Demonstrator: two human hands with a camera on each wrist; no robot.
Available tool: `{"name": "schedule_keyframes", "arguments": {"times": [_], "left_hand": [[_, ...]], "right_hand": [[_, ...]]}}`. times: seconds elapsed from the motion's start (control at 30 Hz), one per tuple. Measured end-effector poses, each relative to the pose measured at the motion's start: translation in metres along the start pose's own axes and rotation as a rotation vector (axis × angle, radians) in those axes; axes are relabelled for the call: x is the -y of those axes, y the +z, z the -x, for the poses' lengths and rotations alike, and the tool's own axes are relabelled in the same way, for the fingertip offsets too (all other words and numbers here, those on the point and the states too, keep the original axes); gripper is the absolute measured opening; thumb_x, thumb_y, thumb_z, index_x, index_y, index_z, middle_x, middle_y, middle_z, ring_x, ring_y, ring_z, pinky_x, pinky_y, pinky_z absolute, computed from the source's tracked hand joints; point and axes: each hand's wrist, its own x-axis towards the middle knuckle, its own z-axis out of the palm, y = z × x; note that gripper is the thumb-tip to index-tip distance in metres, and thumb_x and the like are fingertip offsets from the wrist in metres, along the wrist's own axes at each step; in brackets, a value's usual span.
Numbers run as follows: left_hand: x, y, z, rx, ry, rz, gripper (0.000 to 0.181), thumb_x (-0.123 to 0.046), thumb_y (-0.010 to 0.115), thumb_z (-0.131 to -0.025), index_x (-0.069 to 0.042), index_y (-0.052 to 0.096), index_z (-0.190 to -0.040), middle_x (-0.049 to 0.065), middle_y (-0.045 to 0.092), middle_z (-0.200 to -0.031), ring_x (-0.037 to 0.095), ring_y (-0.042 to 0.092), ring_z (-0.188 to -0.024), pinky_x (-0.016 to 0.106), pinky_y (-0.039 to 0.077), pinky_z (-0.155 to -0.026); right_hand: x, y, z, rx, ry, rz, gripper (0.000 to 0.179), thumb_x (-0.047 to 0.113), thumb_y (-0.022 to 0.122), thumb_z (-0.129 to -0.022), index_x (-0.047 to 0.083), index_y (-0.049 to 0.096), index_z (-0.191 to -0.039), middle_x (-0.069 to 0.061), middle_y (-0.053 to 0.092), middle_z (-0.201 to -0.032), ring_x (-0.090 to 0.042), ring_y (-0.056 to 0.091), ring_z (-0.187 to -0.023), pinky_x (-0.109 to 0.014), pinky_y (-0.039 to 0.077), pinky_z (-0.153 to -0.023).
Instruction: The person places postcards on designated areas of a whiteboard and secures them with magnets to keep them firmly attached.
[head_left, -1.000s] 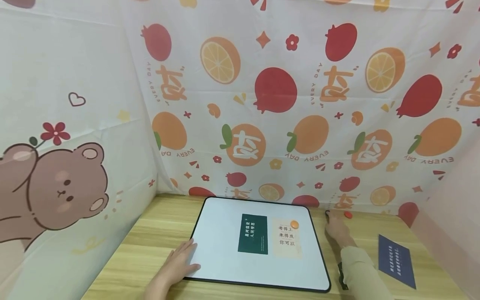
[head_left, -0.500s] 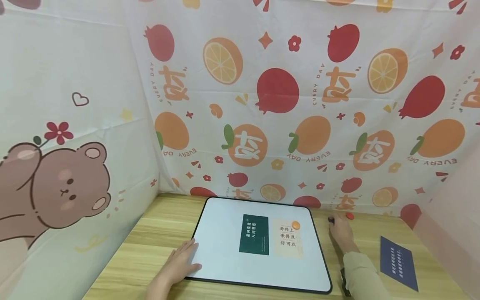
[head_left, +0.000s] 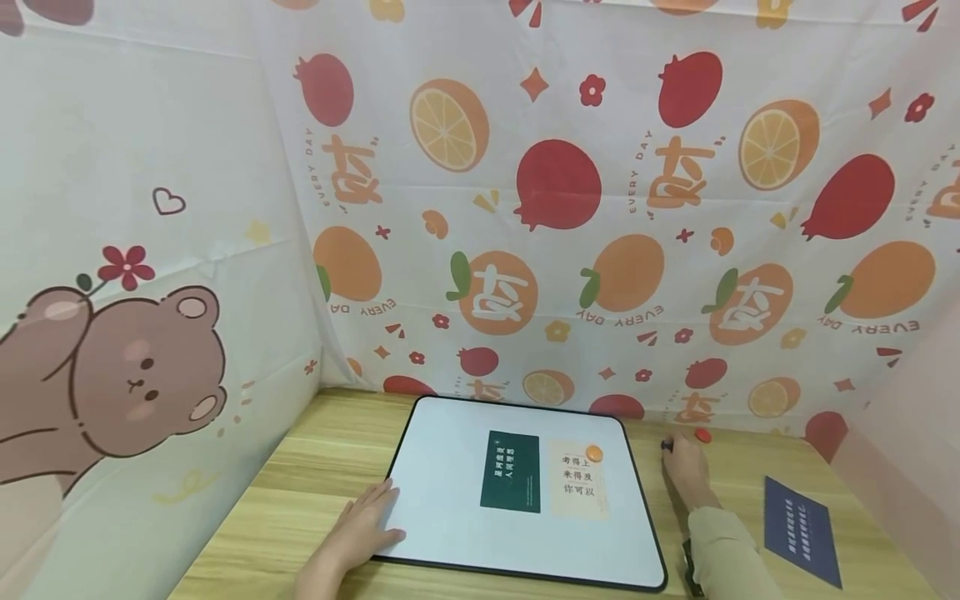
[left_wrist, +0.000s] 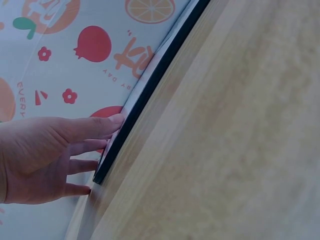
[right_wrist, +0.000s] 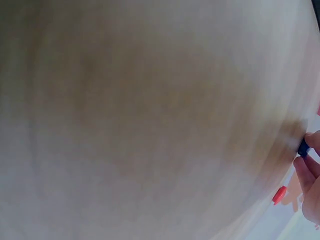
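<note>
A whiteboard (head_left: 442,467) with a thin black frame lies on the wooden table. My left hand (head_left: 360,527) rests on its left edge, fingers extended over the frame; the left wrist view shows that hand (left_wrist: 45,155) against the dark edge. On the board are a green card (head_left: 510,472) and a cream card (head_left: 579,504), the latter with an orange round magnet (head_left: 594,453) at its top. Right of the board, my right hand (head_left: 687,471) pinches a small dark blue magnet (right_wrist: 303,148) between thumb and finger, close over the table.
A red magnet (head_left: 702,435) lies just beyond the right hand, near the back wall. A blue-purple card (head_left: 802,532) with white writing lies on the table at the right. Fruit-printed cloth (head_left: 558,183) hangs behind, bear-printed cloth (head_left: 150,375) at the left.
The right hand has drawn slightly back from the wall, its fingers now around the dark blue magnet. The left hand stays on the board's edge. The head view has shifted a little.
</note>
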Motion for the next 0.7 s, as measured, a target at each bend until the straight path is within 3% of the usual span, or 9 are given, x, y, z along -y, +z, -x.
{"name": "schedule_keyframes", "arguments": {"times": [0.43, 0.7], "left_hand": [[-0.002, 0.0, -0.001, 0.015, -0.014, 0.008, 0.061, -0.017, 0.073, -0.076, 0.009, 0.048, -0.125, 0.028, 0.034, -0.138, 0.048, 0.026, -0.126, 0.065, 0.014, -0.099], [-0.001, 0.0, 0.0, 0.013, -0.014, 0.001, 0.061, -0.017, 0.073, -0.076, 0.01, 0.048, -0.126, 0.028, 0.033, -0.138, 0.049, 0.025, -0.126, 0.065, 0.013, -0.099]], "right_hand": [[0.001, -0.004, 0.0, 0.022, 0.018, -0.02, 0.015, -0.001, 0.06, -0.082, -0.009, 0.058, -0.094, -0.029, 0.058, -0.091, -0.045, 0.057, -0.086, -0.054, 0.047, -0.074], [0.012, -0.01, 0.002, 0.02, -0.023, -0.06, 0.016, 0.001, 0.061, -0.084, -0.01, 0.06, -0.095, -0.029, 0.06, -0.092, -0.045, 0.058, -0.087, -0.053, 0.048, -0.075]]}}
